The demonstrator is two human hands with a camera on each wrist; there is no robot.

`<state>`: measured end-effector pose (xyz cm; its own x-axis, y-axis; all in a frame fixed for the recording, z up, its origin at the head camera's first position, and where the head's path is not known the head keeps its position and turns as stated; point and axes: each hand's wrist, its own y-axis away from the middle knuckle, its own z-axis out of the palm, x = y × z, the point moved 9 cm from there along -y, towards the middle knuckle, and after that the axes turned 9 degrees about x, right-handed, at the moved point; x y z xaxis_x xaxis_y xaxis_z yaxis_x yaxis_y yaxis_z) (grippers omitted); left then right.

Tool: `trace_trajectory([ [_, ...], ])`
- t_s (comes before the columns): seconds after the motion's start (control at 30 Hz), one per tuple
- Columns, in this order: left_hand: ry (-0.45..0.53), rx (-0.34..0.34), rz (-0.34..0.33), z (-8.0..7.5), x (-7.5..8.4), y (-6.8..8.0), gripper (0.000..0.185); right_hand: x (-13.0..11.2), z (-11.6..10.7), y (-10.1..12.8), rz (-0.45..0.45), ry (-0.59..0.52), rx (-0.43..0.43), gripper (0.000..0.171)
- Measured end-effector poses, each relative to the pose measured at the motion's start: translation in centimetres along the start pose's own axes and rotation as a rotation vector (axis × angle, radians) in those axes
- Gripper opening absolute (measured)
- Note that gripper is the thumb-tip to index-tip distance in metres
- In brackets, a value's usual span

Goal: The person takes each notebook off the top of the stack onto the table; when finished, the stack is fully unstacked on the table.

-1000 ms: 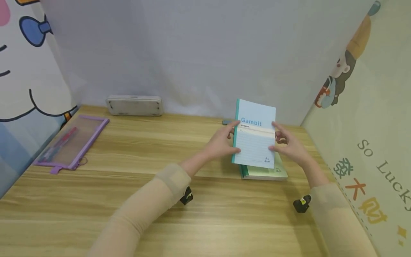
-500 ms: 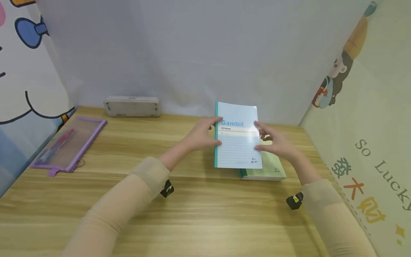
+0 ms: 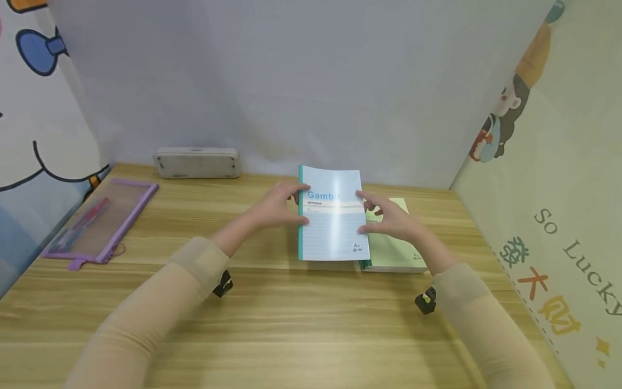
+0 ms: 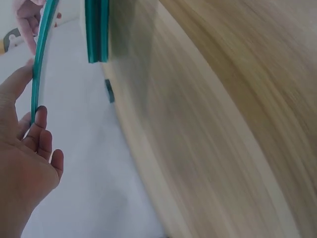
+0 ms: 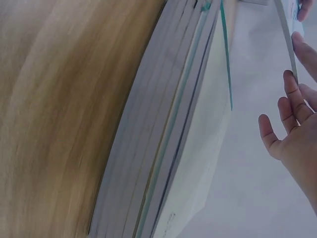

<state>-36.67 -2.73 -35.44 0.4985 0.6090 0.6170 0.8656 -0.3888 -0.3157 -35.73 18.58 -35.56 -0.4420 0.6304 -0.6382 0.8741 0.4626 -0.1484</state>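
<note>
A pale blue notebook [image 3: 332,237] with a teal spine and "Gambit" on its cover is held up off the table between both hands. My left hand [image 3: 276,208] pinches its spine side, thumb on the cover and fingers behind. At the opposite edge, my right hand [image 3: 392,219] pinches it the same way. In the left wrist view the raised notebook [image 4: 40,64] shows as a thin teal edge. Just right of it and partly behind lies a stack of notebooks [image 3: 396,253], a light green one on top. The right wrist view shows the stack's layered page edges [image 5: 163,129].
A purple-edged mesh zip pouch [image 3: 102,221] with pens inside lies at the table's left. A whitish oblong case [image 3: 196,163] stands against the back wall covering. A small dark block [image 4: 109,90] lies near the table's back edge. Printed hangings flank both sides.
Both hands have carried the blue notebook leftward off the stack, uncovering more of the green notebook. The notebook has also sunk a little in view.
</note>
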Motion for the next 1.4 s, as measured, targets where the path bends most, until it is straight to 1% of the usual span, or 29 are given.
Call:
trace_trajectory([
  [0.13,-0.067,-0.055,0.003,0.7,-1.2,0.5,0.082,0.4,1.0,-0.5,0.032,0.026,0.002,0.094],
  [0.2,-0.09,-0.085,-0.009,1.2,-1.9,0.7,0.083,0.8,1.5,-0.7,0.044,0.043,-0.002,0.094],
  [0.37,-0.092,-0.137,-0.057,2.4,-3.7,1.2,0.084,1.7,3.0,-1.3,0.043,0.086,-0.035,0.092],
  [0.5,-0.091,-0.167,-0.065,3.1,-4.6,1.4,0.086,2.2,4.1,-1.5,0.02,0.151,-0.07,0.09],
  [0.6,-0.101,-0.185,-0.078,3.6,-5.2,1.5,0.087,2.6,4.6,-1.6,0.03,0.181,-0.092,0.088],
  [0.73,-0.105,-0.2,-0.088,3.9,-5.5,1.6,0.087,2.9,4.8,-1.7,0.055,0.238,-0.11,0.085],
  [0.83,-0.13,-0.216,-0.086,4.1,-5.7,1.7,0.085,2.7,5.1,-1.9,0.044,0.296,-0.128,0.083],
  [0.9,-0.154,-0.226,-0.075,4.2,-5.9,1.7,0.084,2.6,5.3,-2.0,0.036,0.336,-0.142,0.082],
  [1.07,-0.223,-0.257,-0.051,4.5,-6.3,1.8,0.08,2.6,5.9,-2.2,0.02,0.473,-0.175,0.082],
  [1.17,-0.258,-0.273,-0.043,4.6,-6.4,1.8,0.08,2.3,6.2,-2.1,-0.016,0.538,-0.187,0.08],
  [1.3,-0.301,-0.29,-0.033,4.8,-6.3,1.8,0.079,2.0,6.6,-1.9,-0.087,0.629,-0.198,0.075],
  [1.4,-0.312,-0.302,-0.042,4.9,-6.3,1.8,0.077,1.9,6.8,-1.8,-0.118,0.664,-0.193,0.072],
])
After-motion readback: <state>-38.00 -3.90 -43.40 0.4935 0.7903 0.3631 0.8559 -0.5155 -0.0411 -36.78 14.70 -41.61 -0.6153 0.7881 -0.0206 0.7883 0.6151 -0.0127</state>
